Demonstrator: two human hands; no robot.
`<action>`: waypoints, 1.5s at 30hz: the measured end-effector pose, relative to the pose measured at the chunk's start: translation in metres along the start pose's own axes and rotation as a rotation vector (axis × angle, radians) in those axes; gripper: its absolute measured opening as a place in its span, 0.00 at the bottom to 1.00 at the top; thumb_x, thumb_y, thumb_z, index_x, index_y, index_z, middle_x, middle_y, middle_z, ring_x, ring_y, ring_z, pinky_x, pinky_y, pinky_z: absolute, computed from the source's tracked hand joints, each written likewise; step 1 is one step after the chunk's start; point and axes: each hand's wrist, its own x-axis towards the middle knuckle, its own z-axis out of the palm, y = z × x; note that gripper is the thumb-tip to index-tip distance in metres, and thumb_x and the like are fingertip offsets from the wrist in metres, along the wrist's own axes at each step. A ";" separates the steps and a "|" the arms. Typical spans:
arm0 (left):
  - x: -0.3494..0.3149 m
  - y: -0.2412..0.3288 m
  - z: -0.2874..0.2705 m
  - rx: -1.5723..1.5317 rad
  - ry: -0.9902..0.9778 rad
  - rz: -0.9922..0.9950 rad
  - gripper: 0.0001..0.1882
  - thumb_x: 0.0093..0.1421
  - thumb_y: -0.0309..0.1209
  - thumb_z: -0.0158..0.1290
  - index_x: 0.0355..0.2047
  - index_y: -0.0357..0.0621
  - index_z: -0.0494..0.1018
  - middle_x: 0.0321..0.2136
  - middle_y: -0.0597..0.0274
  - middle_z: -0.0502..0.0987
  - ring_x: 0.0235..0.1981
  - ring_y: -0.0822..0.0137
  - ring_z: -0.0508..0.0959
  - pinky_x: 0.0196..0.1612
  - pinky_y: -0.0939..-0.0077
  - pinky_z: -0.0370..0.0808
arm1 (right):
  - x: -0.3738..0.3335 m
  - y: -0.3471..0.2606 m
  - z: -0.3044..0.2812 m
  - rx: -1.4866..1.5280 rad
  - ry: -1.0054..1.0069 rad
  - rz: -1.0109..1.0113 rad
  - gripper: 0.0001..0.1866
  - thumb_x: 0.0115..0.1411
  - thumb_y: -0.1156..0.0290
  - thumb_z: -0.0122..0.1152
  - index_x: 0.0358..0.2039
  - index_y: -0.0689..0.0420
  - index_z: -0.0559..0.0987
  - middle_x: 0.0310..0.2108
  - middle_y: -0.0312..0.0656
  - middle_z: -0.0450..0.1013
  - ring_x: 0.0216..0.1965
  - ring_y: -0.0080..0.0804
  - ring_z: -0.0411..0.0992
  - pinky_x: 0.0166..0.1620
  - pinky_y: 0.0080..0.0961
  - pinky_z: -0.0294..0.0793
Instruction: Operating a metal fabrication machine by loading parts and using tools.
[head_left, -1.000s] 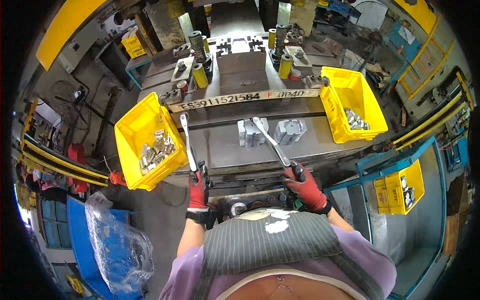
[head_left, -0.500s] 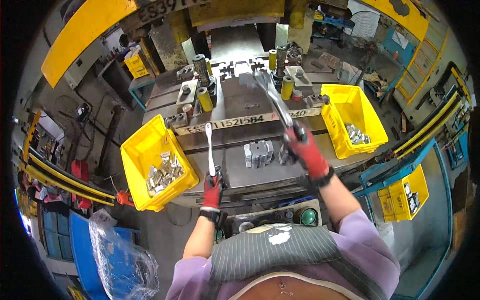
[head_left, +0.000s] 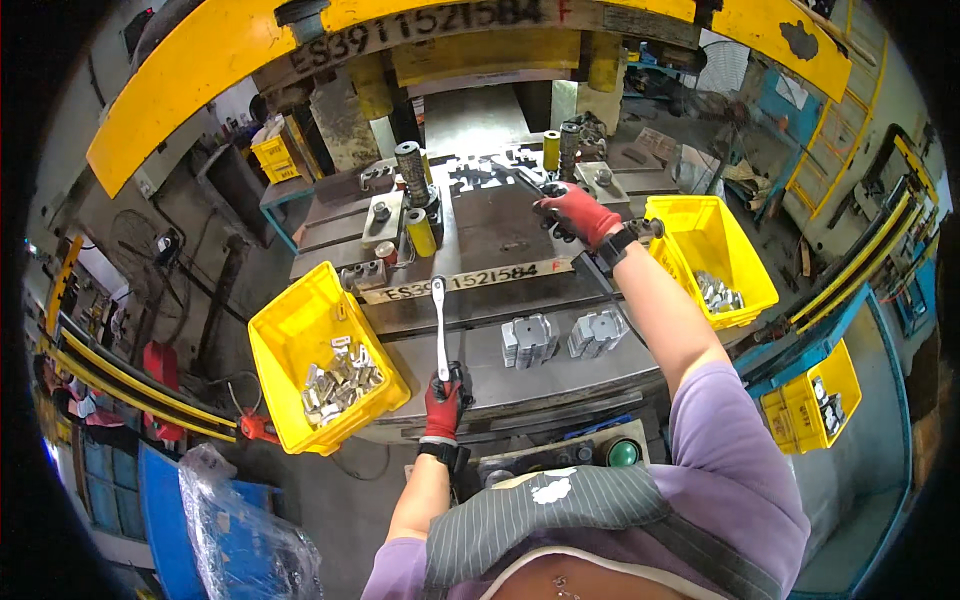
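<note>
My left hand (head_left: 447, 400), in a red and black glove, is closed around the lower end of a long silver tool with a rounded head (head_left: 440, 325), shaped like a ratchet wrench. The tool stands upward in front of the press bed's edge. Farther forward, my gloved right hand (head_left: 578, 212) grips dark metal tongs (head_left: 522, 178). Their tips reach over the bright cut-out shapes of the die (head_left: 475, 172); whether they pinch anything I cannot make out. Two small stacks of grey metal plates, a left stack (head_left: 530, 341) and a right stack (head_left: 598, 333), sit on the ledge between my arms.
Yellow bins of metal pieces flank the press: a left bin (head_left: 285, 340) and a right bin (head_left: 752, 235). Guide posts, a left one (head_left: 411, 172) and a right one (head_left: 569, 150), rise beside the die. A yellow press guard (head_left: 200, 85) arches overhead. Green button (head_left: 622, 453) below.
My right hand has moved forward and slightly left, taking the tongs farther over the die. The left hand still holds its silver tool. The whole view has shifted, showing more of the overhead guard.
</note>
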 end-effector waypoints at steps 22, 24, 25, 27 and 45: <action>-0.009 0.032 -0.005 0.080 -0.018 -0.001 0.13 0.54 0.23 0.50 0.41 0.36 0.67 0.31 0.63 0.72 0.31 0.72 0.70 0.35 0.79 0.67 | -0.049 -0.036 0.048 1.309 -0.086 0.340 0.09 0.56 0.61 0.53 0.30 0.52 0.71 0.19 0.33 0.68 0.19 0.21 0.66 0.19 0.17 0.63; -0.031 0.065 0.003 0.157 0.000 -0.005 0.16 0.53 0.19 0.48 0.43 0.36 0.64 0.34 0.62 0.71 0.33 0.72 0.70 0.38 0.80 0.68 | -0.091 -0.013 0.025 0.964 0.056 0.041 0.09 0.56 0.64 0.54 0.35 0.54 0.72 0.24 0.30 0.68 0.20 0.20 0.66 0.22 0.17 0.65; -0.046 0.078 -0.004 0.202 0.034 -0.006 0.18 0.52 0.17 0.47 0.44 0.36 0.63 0.36 0.61 0.71 0.34 0.72 0.71 0.39 0.80 0.68 | -0.110 -0.012 0.021 0.799 0.124 -0.066 0.11 0.56 0.65 0.54 0.39 0.54 0.72 0.24 0.29 0.66 0.22 0.17 0.65 0.24 0.15 0.65; -0.082 0.087 -0.035 0.079 0.019 0.012 0.20 0.51 0.16 0.46 0.46 0.36 0.61 0.39 0.59 0.71 0.38 0.69 0.71 0.43 0.78 0.68 | -0.185 -0.003 0.000 0.339 0.234 -0.109 0.18 0.52 0.71 0.57 0.43 0.59 0.68 0.31 0.36 0.70 0.32 0.24 0.68 0.35 0.20 0.67; -0.205 -0.026 -0.164 0.093 -0.089 -0.878 0.20 0.43 0.39 0.61 0.33 0.41 0.69 0.27 0.58 0.74 0.21 0.65 0.73 0.22 0.64 0.71 | -0.557 0.390 0.062 -0.524 -0.358 0.509 0.21 0.46 0.62 0.62 0.38 0.60 0.74 0.27 0.44 0.74 0.31 0.38 0.72 0.33 0.35 0.71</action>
